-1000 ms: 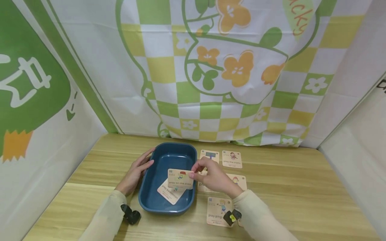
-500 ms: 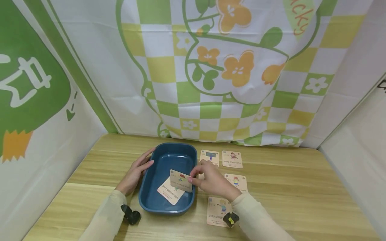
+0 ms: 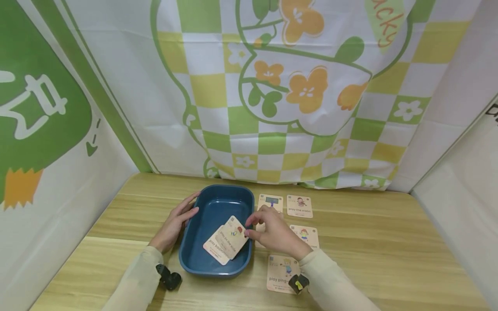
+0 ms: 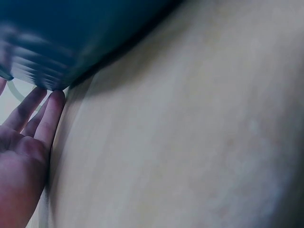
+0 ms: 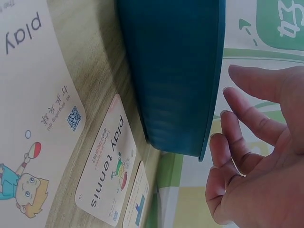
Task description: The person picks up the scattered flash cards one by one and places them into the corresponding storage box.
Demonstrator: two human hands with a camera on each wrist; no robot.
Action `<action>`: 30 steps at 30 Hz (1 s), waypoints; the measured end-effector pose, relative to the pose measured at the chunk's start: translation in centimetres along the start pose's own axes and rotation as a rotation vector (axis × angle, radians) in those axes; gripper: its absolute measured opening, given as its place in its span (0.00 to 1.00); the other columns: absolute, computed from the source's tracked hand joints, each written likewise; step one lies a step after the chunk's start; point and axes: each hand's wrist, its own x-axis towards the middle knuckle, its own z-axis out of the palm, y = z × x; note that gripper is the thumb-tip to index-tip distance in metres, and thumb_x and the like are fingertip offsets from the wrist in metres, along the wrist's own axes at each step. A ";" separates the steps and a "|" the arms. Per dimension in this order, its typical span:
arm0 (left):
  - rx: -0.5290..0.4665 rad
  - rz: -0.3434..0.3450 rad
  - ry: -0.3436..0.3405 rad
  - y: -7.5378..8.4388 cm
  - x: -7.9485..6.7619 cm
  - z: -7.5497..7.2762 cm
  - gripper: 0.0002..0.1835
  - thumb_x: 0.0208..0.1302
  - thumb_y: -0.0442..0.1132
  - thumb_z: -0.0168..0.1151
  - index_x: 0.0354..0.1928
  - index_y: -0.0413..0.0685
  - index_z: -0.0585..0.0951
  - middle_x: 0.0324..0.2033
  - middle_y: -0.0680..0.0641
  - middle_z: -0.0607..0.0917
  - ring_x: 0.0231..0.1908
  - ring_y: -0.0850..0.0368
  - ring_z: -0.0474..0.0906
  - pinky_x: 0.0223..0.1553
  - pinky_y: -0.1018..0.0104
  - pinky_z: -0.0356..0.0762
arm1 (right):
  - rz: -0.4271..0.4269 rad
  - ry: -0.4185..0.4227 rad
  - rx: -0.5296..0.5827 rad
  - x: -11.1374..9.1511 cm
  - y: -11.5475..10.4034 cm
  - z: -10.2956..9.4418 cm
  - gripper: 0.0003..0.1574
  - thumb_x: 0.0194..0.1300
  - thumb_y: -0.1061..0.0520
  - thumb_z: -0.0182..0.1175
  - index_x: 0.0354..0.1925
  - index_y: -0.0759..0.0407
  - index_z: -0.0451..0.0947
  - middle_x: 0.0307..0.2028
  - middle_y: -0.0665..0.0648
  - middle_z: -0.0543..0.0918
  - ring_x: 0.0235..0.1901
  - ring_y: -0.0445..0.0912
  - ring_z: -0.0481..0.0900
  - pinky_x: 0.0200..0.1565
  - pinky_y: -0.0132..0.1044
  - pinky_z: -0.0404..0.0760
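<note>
My left hand [image 3: 176, 226] rests against the left side of a blue tray [image 3: 216, 273], thumb at the rim. In the left wrist view its straight fingers [image 4: 47, 118] touch the tray's outer wall. My right hand [image 3: 274, 231] hovers over the tray's right rim with thumb and fingers apart; the right wrist view shows nothing between the fingertips [image 5: 233, 71]. Inside the tray a "play on the slide" card [image 3: 232, 235] lies tilted across a "play badminton" card [image 3: 216, 251], partly covering it. The slide card's right corner is close to the right fingertips.
Right of the tray lie several picture cards: a violin card [image 3: 299, 206], a card with a blackboard-like picture [image 3: 271, 201], a rope card [image 3: 304, 236], a ping-pong card [image 3: 281, 274] and a tennis card [image 5: 111, 164]. A patterned cloth [image 3: 272, 142] hangs behind the table.
The right hand has let go of the slide card, which has turned and dropped onto the badminton card in the tray. The left hand and tray stay put.
</note>
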 end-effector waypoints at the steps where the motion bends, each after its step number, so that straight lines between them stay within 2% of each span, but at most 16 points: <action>1: -0.002 0.001 0.000 0.0 0.0 0.0 0.32 0.79 0.47 0.52 0.80 0.55 0.58 0.79 0.40 0.53 0.76 0.40 0.49 0.64 0.60 0.64 | 0.002 -0.001 0.004 0.0 0.0 0.0 0.07 0.64 0.55 0.71 0.41 0.54 0.86 0.38 0.55 0.78 0.44 0.51 0.73 0.49 0.47 0.66; 6: -0.018 -0.006 0.001 0.0 0.0 0.1 0.31 0.79 0.47 0.51 0.80 0.56 0.58 0.79 0.40 0.52 0.76 0.38 0.49 0.70 0.43 0.55 | 0.003 -0.003 0.033 -0.2 0.1 -0.2 0.09 0.64 0.54 0.71 0.42 0.55 0.86 0.39 0.56 0.78 0.45 0.53 0.73 0.48 0.47 0.68; 8: -0.018 -0.007 0.004 0.0 0.0 0.1 0.31 0.79 0.46 0.51 0.80 0.56 0.58 0.79 0.40 0.52 0.76 0.38 0.49 0.70 0.41 0.54 | -0.001 -0.001 0.040 -0.3 0.2 -0.4 0.09 0.65 0.54 0.71 0.42 0.55 0.86 0.40 0.55 0.78 0.45 0.53 0.73 0.48 0.46 0.70; 11: -0.008 -0.005 0.006 0.0 0.0 0.1 0.31 0.80 0.46 0.50 0.80 0.56 0.59 0.79 0.40 0.53 0.76 0.38 0.50 0.68 0.46 0.58 | -0.009 0.004 0.043 -0.4 0.3 -0.7 0.10 0.65 0.53 0.71 0.42 0.55 0.85 0.40 0.53 0.77 0.46 0.53 0.73 0.46 0.46 0.71; 16: 0.000 0.000 -0.002 0.1 0.0 0.0 0.32 0.79 0.48 0.51 0.80 0.56 0.58 0.78 0.39 0.53 0.75 0.37 0.54 0.60 0.63 0.68 | -0.020 0.025 0.052 -0.8 0.6 -1.5 0.10 0.66 0.52 0.71 0.42 0.55 0.85 0.40 0.50 0.78 0.45 0.53 0.74 0.47 0.48 0.72; 19: -0.005 0.003 -0.006 0.0 0.0 0.0 0.32 0.79 0.48 0.52 0.80 0.55 0.58 0.78 0.39 0.54 0.74 0.37 0.55 0.58 0.66 0.69 | -0.022 0.042 0.061 -0.9 0.8 -1.9 0.10 0.65 0.52 0.71 0.42 0.54 0.85 0.40 0.48 0.79 0.45 0.53 0.75 0.47 0.49 0.74; 24: -0.008 0.000 -0.005 0.1 -0.1 0.0 0.31 0.79 0.48 0.51 0.80 0.56 0.58 0.78 0.40 0.54 0.75 0.37 0.54 0.65 0.53 0.64 | -0.015 0.064 0.064 -1.3 1.3 -2.7 0.09 0.65 0.53 0.71 0.43 0.51 0.85 0.40 0.46 0.79 0.45 0.52 0.76 0.48 0.46 0.75; 27: -0.019 -0.003 -0.002 0.1 -0.1 0.1 0.31 0.79 0.47 0.51 0.80 0.56 0.59 0.78 0.40 0.54 0.76 0.38 0.52 0.69 0.44 0.57 | -0.017 0.079 0.060 -1.6 1.6 -3.2 0.09 0.64 0.54 0.72 0.43 0.51 0.85 0.40 0.48 0.80 0.45 0.53 0.77 0.49 0.48 0.75; 30: -0.025 -0.006 0.000 0.1 -0.1 0.1 0.31 0.79 0.47 0.51 0.80 0.56 0.59 0.79 0.41 0.53 0.76 0.38 0.49 0.71 0.40 0.52 | -0.019 0.095 0.047 -1.9 1.9 -3.7 0.09 0.63 0.54 0.72 0.42 0.52 0.85 0.39 0.48 0.80 0.44 0.52 0.77 0.49 0.49 0.76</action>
